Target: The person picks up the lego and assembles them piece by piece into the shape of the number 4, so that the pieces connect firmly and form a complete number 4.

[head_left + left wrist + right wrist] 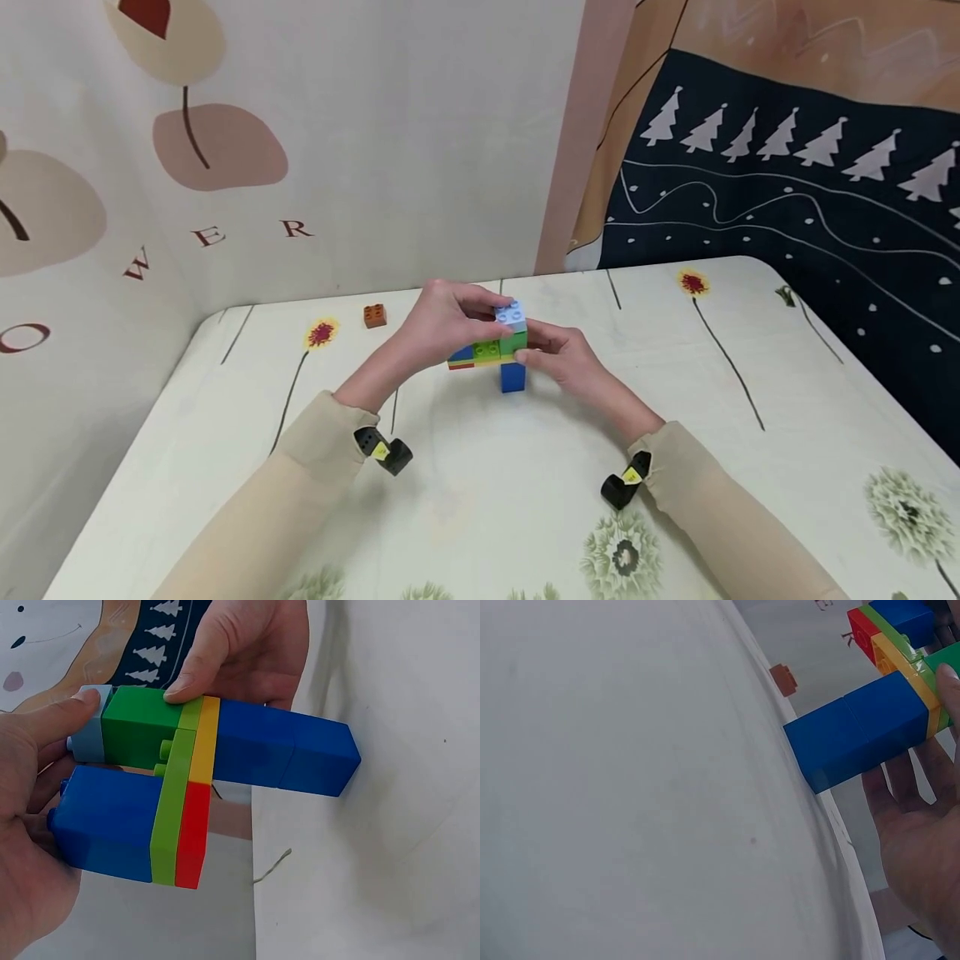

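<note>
A toy-brick build stands upright over the table between both hands. Its base is a column of two blue bricks [281,746]. Above it lie a yellow plate [205,742] and a red plate [193,840] under a lime-green plate [171,810]. On the lime plate sit a green brick [513,343] and, at the overhanging end, another blue brick [109,821]. My left hand [442,323] pinches the light-blue brick [511,315] on top of the green one. From the other side my right hand [566,358] grips the build, its thumb near the green brick's lower edge.
A brown-orange brick [375,316] lies by itself toward the back left of the table. The flower-printed tablecloth [480,500] covers the table. Behind it hangs a printed cloth [420,150], with a dark panel of white trees [780,200] at the right.
</note>
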A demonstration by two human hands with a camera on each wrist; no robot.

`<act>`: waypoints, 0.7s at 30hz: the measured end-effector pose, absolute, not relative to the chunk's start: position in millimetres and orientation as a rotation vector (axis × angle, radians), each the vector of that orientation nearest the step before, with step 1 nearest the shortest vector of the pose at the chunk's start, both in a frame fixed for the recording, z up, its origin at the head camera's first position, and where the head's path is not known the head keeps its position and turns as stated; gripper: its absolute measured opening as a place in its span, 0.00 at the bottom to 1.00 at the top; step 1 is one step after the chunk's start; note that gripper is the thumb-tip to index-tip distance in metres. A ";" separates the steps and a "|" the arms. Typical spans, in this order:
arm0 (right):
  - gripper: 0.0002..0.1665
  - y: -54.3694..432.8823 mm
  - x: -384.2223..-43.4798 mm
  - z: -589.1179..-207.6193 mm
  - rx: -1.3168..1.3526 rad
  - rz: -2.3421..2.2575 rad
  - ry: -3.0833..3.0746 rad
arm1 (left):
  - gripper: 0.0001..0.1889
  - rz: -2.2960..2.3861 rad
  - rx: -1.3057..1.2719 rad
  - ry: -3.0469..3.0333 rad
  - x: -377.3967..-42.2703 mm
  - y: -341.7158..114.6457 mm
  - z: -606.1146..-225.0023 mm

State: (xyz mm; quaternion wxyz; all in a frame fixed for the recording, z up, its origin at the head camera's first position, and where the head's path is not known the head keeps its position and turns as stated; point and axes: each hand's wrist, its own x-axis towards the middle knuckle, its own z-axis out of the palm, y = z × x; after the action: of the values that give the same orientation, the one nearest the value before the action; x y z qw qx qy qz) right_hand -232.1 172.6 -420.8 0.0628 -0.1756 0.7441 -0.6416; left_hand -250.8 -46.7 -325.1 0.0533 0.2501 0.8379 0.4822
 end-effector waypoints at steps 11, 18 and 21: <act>0.32 171.8 -234.6 -419.4 -0.534 -1.913 2.256 | 0.20 1.482 0.779 2.544 -251.9 -48.9 -325.3; 0.31 174.6 -235.4 -419.6 -0.541 -1.958 2.231 | 0.19 1.329 0.954 2.615 -253.3 -44.2 -320.8; 0.31 173.2 -236.1 -420.4 -0.554 -1.957 2.222 | 0.19 1.274 1.017 2.643 -252.6 -44.7 -318.6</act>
State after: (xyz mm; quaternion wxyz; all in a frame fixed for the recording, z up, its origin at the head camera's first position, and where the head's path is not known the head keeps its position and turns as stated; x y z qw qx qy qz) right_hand -236.1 173.2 -420.4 0.0646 -0.1834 0.7360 -0.6484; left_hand -252.6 -44.7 -318.6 0.0183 0.3275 0.8509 0.4103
